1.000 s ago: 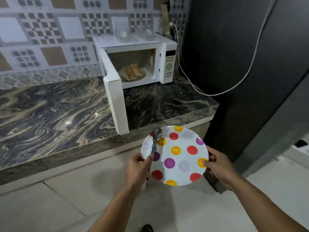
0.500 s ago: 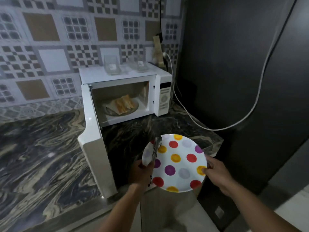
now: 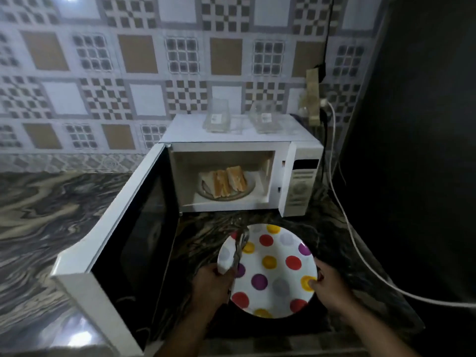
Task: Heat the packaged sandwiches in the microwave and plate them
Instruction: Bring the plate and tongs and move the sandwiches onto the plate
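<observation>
We cannot see under the sandwiches (image 3: 225, 182), and their far ends blur into the dim back of the microwave (image 3: 300, 155). Its dial and buttons are too smeared to read. The two clear containers (image 3: 217, 119) on top show small labels we cannot make out. Our left hand (image 3: 211, 284) hides the handle end of the metal tongs (image 3: 239, 249), and part of the plate's (image 3: 273, 269) left rim sits behind them. Our right hand (image 3: 331, 289) covers the plate's right edge. Both forearms run off the bottom edge. The white cable (image 3: 360, 256) leaves at the right edge. The open door's (image 3: 123, 243) dark window shows nothing through it.
</observation>
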